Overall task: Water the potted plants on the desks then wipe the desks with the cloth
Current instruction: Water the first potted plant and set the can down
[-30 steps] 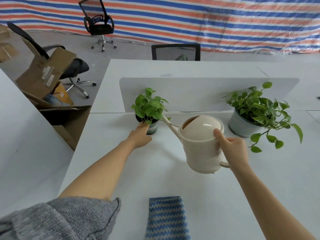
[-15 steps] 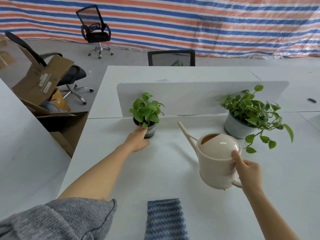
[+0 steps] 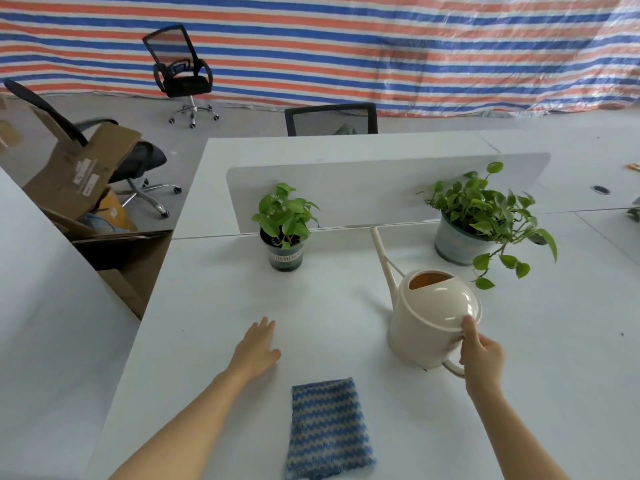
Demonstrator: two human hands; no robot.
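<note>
Right hand (image 3: 481,355): curled round the rear handle of the watering can (image 3: 429,320), thumb laid on the dome
Left hand (image 3: 256,348): flat, fingers straight, palm down over the desk (image 3: 207,306), holding nothing
Watering can: upright, low over the desk right of centre; contact with the surface cannot be confirmed; spout points up towards the divider panel (image 3: 381,188)
Small potted plant (image 3: 285,233): at the divider, left of the spout, well apart from both hands
Large potted plant (image 3: 481,216): behind the can, a trailing stem hanging near its dome
Cloth (image 3: 327,427): folded, lying flat at the near edge between the forearms, untouched
Risk, spill: judged likely if the can is tipped fast; fill opening is uncovered
Risk, snag: a swing of the long spout to the right could catch the trailing stem and drag the pot
Risk, overshoot: pouring from a one-handed rear grip may wet the desk beside the pot
</note>
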